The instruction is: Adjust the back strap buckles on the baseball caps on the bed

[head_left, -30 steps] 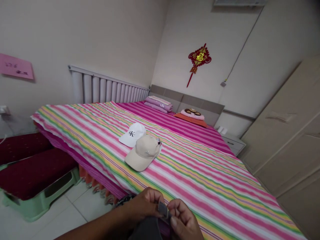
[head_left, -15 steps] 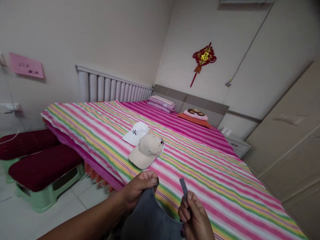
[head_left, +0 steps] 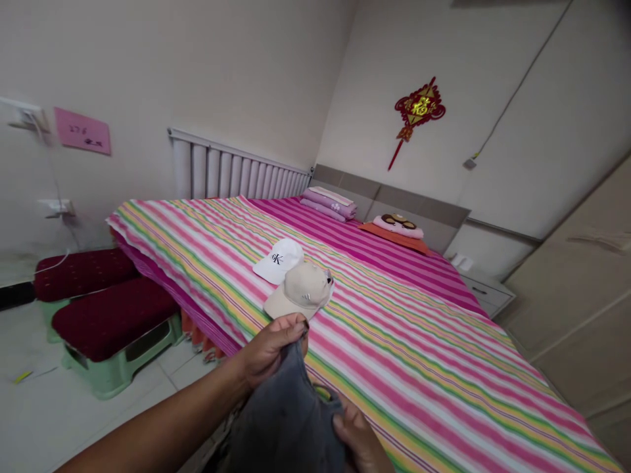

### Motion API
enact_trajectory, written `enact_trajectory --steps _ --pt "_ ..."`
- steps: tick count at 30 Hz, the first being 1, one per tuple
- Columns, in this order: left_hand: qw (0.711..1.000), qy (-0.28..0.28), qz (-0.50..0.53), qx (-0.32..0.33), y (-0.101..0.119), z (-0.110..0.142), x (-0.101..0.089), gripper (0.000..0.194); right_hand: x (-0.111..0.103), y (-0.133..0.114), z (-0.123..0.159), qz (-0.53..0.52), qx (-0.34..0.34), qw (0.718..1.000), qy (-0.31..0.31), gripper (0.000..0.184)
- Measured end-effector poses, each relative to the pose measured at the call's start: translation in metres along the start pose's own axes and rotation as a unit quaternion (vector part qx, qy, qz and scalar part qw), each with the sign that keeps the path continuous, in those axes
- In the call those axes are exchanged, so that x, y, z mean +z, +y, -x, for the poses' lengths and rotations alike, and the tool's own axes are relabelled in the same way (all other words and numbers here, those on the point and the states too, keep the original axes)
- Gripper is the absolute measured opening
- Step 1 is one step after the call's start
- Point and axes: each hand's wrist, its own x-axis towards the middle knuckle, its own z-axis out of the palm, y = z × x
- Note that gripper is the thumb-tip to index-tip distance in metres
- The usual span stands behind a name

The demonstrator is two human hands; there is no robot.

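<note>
A dark grey cap [head_left: 290, 420] is held up in front of me at the lower middle, its back opening facing the bed. The fingers of my left hand [head_left: 276, 348] pinch one edge of it at the upper left. My right hand [head_left: 359, 433] grips the other side lower down, thumb on the fabric, next to a small looped opening. Just beyond my left hand lies a beige cap [head_left: 300, 289]. It overlaps a white cap [head_left: 280, 259] with black letters. Part of the grey cap runs out of view below.
The caps lie on a bed with a striped sheet [head_left: 419, 355]. Folded purple bedding [head_left: 328, 203] and a pink item [head_left: 398, 225] on orange cloth lie near the headboard. Two green stools [head_left: 118, 328] with dark red tops stand left. A nightstand [head_left: 488, 295] and wardrobe are right.
My right hand has moved down and left, closer to my left hand, and the strap end that stuck up from it no longer shows. The view has shifted slightly left.
</note>
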Motion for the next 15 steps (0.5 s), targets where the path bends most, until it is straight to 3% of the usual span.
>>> enact_trajectory --steps 3,6,9,12,15 --pt "0.999 0.033 -0.003 0.002 0.015 0.001 -0.010 0.020 0.012 -0.016 0.001 -0.027 -0.063 0.994 0.083 0.028" --pt "1.000 0.030 -0.003 -0.008 0.028 0.003 -0.024 0.014 0.025 -0.032 -0.003 -0.042 -0.095 0.985 0.137 0.021" --pt "0.998 -0.031 0.043 -0.022 0.032 0.008 -0.045 0.026 0.040 -0.045 -0.011 -0.067 -0.074 0.984 0.148 0.021" --pt "0.986 -0.119 0.091 -0.072 0.020 0.016 -0.069 0.044 0.055 -0.053 -0.022 -0.093 -0.035 0.986 0.131 0.023" --pt "0.976 -0.154 0.071 -0.136 0.001 0.024 -0.085 0.039 0.061 -0.057 -0.031 -0.106 -0.047 0.984 0.136 0.025"
